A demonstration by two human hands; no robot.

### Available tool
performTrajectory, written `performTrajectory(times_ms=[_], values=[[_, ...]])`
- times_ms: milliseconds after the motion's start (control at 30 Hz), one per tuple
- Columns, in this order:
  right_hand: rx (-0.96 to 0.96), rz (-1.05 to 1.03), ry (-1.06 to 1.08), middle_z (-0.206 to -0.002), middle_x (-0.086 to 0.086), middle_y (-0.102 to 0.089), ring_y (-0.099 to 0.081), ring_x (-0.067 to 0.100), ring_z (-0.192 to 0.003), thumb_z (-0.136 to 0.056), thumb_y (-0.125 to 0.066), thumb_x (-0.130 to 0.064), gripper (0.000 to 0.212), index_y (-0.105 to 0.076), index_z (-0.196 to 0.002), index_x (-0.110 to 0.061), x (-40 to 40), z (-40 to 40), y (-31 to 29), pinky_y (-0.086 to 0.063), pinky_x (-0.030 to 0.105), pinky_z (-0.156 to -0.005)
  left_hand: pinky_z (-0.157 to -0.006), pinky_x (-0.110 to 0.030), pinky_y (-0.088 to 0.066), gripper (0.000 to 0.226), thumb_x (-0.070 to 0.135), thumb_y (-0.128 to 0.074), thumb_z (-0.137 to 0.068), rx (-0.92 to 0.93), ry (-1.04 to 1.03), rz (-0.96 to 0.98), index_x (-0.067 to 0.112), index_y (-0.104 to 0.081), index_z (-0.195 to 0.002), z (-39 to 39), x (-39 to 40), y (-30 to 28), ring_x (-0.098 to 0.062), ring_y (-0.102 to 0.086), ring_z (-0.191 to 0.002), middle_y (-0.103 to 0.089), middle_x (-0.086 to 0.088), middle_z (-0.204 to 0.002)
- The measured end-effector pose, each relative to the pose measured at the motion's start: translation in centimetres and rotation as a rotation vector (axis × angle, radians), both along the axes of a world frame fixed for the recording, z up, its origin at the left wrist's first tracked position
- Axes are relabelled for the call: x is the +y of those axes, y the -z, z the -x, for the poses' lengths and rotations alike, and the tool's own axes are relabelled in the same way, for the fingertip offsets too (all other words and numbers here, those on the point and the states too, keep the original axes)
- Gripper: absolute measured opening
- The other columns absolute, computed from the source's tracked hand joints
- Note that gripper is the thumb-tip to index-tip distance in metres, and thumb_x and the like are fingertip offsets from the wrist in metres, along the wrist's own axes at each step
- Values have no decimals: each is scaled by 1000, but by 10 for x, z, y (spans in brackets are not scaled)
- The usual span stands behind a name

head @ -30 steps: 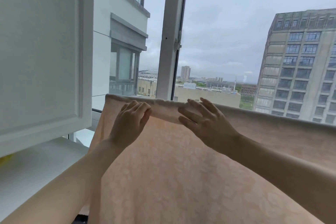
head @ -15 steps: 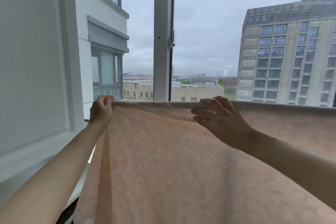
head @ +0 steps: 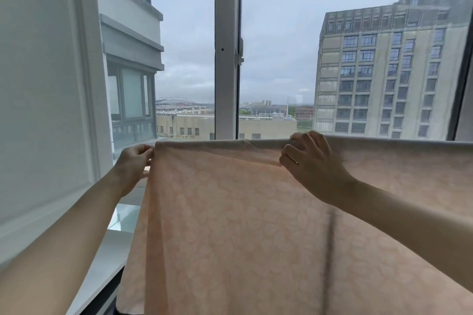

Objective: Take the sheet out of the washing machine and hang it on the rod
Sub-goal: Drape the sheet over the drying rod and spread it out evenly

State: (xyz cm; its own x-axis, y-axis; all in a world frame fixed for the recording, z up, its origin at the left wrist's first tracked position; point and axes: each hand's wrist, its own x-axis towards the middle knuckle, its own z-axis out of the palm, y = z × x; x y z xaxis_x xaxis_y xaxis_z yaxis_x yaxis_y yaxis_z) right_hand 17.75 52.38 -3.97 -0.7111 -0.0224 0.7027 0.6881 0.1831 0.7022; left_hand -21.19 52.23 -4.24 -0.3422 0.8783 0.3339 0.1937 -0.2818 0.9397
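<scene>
A pale peach sheet (head: pixel 230 212) with a faint leaf pattern hangs in front of me, draped over a rod that its top fold hides. The sheet spans from the left window side to the right edge of view. My left hand (head: pixel 134 161) pinches the sheet's left top corner. My right hand (head: pixel 309 161) pinches a fold of the sheet near the top edge, right of the window post. The washing machine is out of view.
A white cabinet door (head: pixel 43 97) stands close on the left, with a white ledge (head: pixel 112 250) below it. Behind the sheet is a large window with a white vertical post (head: pixel 226 46); buildings show outside.
My left hand slid left along the top edge to the sheet's corner and now pinches it. My right hand shifted right and closed on a fold. The top edge lies straighter.
</scene>
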Motion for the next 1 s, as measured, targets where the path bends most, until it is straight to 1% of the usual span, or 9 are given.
performTrajectory(times_ms=[133, 267, 367, 467, 533, 633, 733, 833, 1000], values=[[-21, 15, 32, -88, 3, -62, -59, 34, -99, -81, -62, 3, 17, -61, -89, -12, -4, 4, -2, -46, 48, -85, -82, -40, -50, 22, 16, -48, -98, 279, -512, -258, 3, -65, -101, -7, -6, -10, -28, -58, -87, -66, -14, -97], [35, 41, 53, -90, 4, -62, -58, 36, -102, -79, -71, -4, 18, -61, -90, -13, -8, 7, 2, -45, 52, -90, -74, -25, -40, 18, 12, -46, -99, 297, -604, -575, 4, -61, -99, -28, -33, 0, -15, -53, -82, -61, -4, -89], [53, 96, 48, -94, 6, -61, -56, 36, -103, -78, -65, -1, 17, -61, -91, -12, -13, 4, 4, -39, 57, -96, -68, -25, -38, 12, 11, -51, -96, 405, -512, -517, 7, -61, -91, -29, -39, 28, -17, -56, -77, -63, -3, -84], [45, 162, 54, -98, 7, -61, -56, 35, -103, -78, -61, -10, 14, -64, -92, -12, -22, 9, 1, -36, 57, -99, -62, -20, -43, 12, 14, -54, -96, 454, -370, -379, 8, -64, -95, -25, -34, 43, -19, -64, -71, -66, -4, -82], [77, 201, 16, -97, 9, -62, -58, 34, -98, -78, -63, -12, 14, -64, -92, -11, -28, 16, -2, -42, 54, -92, -61, -18, -42, 10, 14, -55, -95, 434, -357, -343, 8, -60, -100, -24, -29, 42, -17, -66, -69, -66, -5, -88], [135, 240, -9, -97, 8, -61, -59, 30, -87, -82, -64, -8, 16, -63, -98, -11, -30, 26, -13, -49, 45, -73, -71, -30, -45, 17, 19, -60, -93, 413, -419, -321, 10, -54, -106, -17, -19, 34, -24, -65, -75, -64, -8, -97], [206, 309, 25, -96, 6, -61, -59, 27, -82, -82, -69, -7, 16, -64, -97, -10, -25, 36, -26, -51, 39, -65, -80, -34, -45, 23, 19, -62, -92, 464, -422, -248, 6, -58, -109, -13, -12, 28, -27, -61, -88, -65, -9, -100], [254, 410, 59, -97, 3, -60, -59, 25, -86, -85, -68, -11, 10, -64, -94, -12, -21, 45, -33, -52, 40, -70, -82, -32, -43, 20, 17, -60, -92, 486, -410, -187, 1, -67, -103, -11, -8, 27, -29, -64, -92, -70, -12, -99], [345, 476, 4, -91, -2, -62, -60, 21, -86, -89, -64, -14, 2, -62, -90, -15, -23, 52, -37, -46, 38, -79, -79, -28, -40, 19, 15, -58, -93, 421, -493, -265, 1, -68, -101, -6, -13, 27, -23, -59, -87, -70, -13, -98]])
